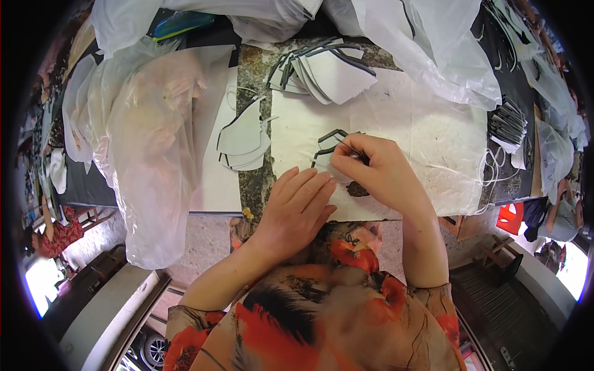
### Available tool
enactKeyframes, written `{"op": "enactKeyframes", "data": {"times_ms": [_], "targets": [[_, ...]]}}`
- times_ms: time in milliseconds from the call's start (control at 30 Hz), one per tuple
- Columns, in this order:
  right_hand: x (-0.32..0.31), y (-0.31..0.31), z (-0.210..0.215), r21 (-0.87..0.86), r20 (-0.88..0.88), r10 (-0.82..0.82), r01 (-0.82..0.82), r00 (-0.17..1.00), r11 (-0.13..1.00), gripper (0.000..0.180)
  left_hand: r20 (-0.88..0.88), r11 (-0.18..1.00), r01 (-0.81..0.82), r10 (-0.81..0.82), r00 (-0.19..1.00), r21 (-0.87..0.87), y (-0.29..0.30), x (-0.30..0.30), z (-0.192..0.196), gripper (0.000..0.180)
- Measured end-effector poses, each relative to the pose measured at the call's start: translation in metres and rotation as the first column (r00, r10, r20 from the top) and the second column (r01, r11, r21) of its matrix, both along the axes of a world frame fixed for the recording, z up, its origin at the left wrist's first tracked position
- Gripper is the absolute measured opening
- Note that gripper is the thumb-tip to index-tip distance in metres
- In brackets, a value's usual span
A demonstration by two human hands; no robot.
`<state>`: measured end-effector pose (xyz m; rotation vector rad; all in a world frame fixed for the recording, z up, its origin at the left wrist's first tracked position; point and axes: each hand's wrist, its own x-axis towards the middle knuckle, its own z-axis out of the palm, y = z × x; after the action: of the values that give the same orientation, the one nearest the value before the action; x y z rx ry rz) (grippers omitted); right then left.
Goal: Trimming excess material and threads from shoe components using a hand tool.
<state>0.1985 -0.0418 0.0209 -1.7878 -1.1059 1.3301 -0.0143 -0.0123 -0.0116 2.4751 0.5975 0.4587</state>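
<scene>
On the pale sheet in front of me lies a white piece with black edging (332,136), partly covered by my hands. My left hand (296,210) is open, its fingers stretched flat over the near side of the piece. My right hand (378,168) is closed in a pinch at the black edging, its thumb and forefinger together; a dark bit shows under the fingers. Farther off, a fanned stack of similar white pieces with black edges (331,71) rests on the sheet. A smaller group of white pieces (244,139) lies to the left.
Pale sheet (433,148) covers the tabletop's middle. Clear plastic (151,142) drapes over the left side and front edge. White plastic bags (427,49) heap along the back. At right are bundled dark-edged pieces (508,125) and loose white string (493,167).
</scene>
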Motion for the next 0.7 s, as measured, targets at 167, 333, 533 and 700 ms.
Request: {"op": "enactKeyframes", "data": {"times_ms": [167,333,533,700], "targets": [[-0.006,0.004,-0.008,0.063,0.229,0.013,-0.028,0.973,0.998,0.016,-0.005,1.0,-0.006,0.006,1.0,0.012,0.0,0.001,0.002,0.038],[-0.009,0.003,-0.01,0.11,0.353,-0.068,0.03,0.933,0.994,0.019,0.02,0.999,-0.033,0.033,0.999,-0.003,0.001,0.002,0.003,0.037],[-0.014,0.0,-0.01,0.104,0.382,-0.094,0.058,0.919,0.993,0.018,-0.006,0.998,-0.066,0.066,0.998,-0.017,-0.003,0.004,0.004,0.036],[-0.015,-0.002,-0.012,0.12,0.381,-0.114,0.073,0.918,0.99,0.018,-0.025,0.996,-0.083,0.082,0.996,-0.031,-0.004,0.006,0.007,0.036]]}}
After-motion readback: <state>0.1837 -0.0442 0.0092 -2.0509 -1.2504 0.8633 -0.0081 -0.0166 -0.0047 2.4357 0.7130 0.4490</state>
